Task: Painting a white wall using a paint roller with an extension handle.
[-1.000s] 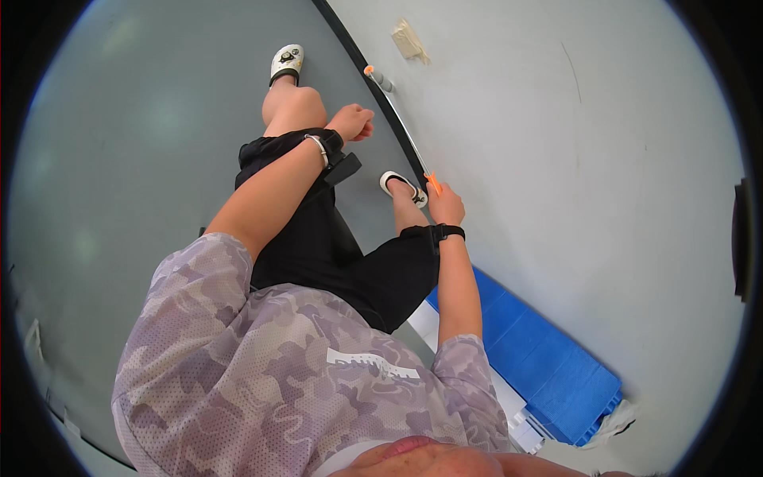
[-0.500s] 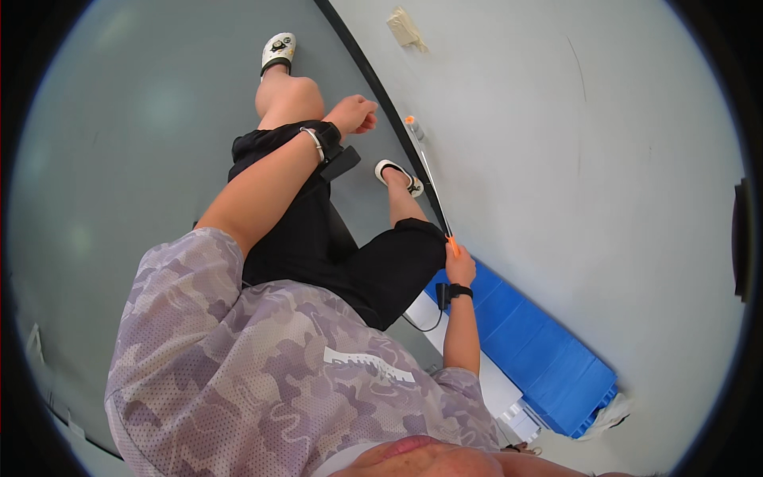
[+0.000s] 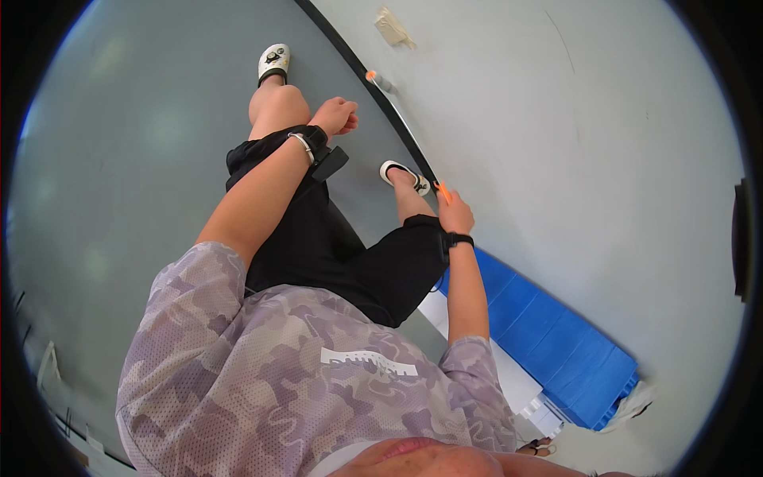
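My right hand (image 3: 455, 213) is wrapped round the orange handle (image 3: 443, 192) of a paint roller, held at the right beside my knee. Its thin metal rod runs up and left to a grey roller head (image 3: 383, 82) with an orange end. The head lies at the lower edge of the pale wall (image 3: 572, 151), by the black baseboard (image 3: 355, 65); whether it touches is hard to tell. My left hand (image 3: 337, 117) rests over my left knee with its fingers curled in and nothing visible in them.
A blue ribbed box-like thing (image 3: 548, 334) stands along the wall at the lower right, a white surface beside it. A beige patch (image 3: 394, 29) is on the wall farther off. My feet in white clogs (image 3: 274, 62) stand on the grey floor (image 3: 143, 151).
My right hand has reached farther forward, carrying the paint roller up and left along the baseboard. My left hand has shifted slightly left in the picture, its fingers still curled.
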Available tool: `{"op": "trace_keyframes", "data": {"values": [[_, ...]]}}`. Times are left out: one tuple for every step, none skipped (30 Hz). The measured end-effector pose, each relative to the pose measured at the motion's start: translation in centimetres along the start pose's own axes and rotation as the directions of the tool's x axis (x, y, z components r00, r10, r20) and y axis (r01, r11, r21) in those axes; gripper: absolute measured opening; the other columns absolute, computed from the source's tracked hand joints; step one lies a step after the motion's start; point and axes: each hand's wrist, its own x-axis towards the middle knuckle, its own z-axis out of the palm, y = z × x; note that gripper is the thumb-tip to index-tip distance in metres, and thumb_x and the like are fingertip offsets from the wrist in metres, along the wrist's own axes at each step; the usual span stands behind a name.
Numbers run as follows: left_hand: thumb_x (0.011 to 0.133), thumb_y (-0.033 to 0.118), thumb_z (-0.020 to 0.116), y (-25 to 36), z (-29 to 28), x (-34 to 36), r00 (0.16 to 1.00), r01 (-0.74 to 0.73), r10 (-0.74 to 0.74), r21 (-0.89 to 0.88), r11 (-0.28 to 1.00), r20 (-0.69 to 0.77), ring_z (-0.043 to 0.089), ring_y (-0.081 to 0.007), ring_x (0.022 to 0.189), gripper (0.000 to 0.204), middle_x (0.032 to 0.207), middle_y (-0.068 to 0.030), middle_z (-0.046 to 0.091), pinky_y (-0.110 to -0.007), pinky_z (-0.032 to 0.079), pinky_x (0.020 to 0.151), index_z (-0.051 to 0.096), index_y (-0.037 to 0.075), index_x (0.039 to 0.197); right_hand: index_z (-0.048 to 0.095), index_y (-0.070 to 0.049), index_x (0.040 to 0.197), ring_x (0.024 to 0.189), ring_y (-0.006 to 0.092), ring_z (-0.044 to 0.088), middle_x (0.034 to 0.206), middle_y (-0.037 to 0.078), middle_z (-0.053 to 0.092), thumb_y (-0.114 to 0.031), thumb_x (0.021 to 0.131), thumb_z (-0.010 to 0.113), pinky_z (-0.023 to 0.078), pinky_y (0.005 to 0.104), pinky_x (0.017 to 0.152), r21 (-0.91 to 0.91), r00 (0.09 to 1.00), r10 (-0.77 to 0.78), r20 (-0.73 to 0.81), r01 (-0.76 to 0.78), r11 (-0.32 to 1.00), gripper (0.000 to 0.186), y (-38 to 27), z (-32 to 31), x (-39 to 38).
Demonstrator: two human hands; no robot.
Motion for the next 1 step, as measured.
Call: {"op": "trace_keyframes", "data": {"values": [[0.085, 0.027, 0.053, 0.04, -0.04, -0.03, 1.0, 0.002, -0.002, -0.004, 1.0, -0.005, 0.056, -0.0153, 0.074, 0.022, 0.082, -0.0049, 0.055, -0.029, 0.047, 0.07, 0.05, 0.006, 0.091, 0.055, -0.007, 0.09, 0.077, 0.0365, 0.062, 0.08, 0.018, 0.064, -0.051, 0.081, 0.051, 0.047, 0.0469, 0.067, 0.044, 0.998, 0.003, 0.068, -0.006, 0.999, 0.045, 1.34, -0.35, -0.57]]}}
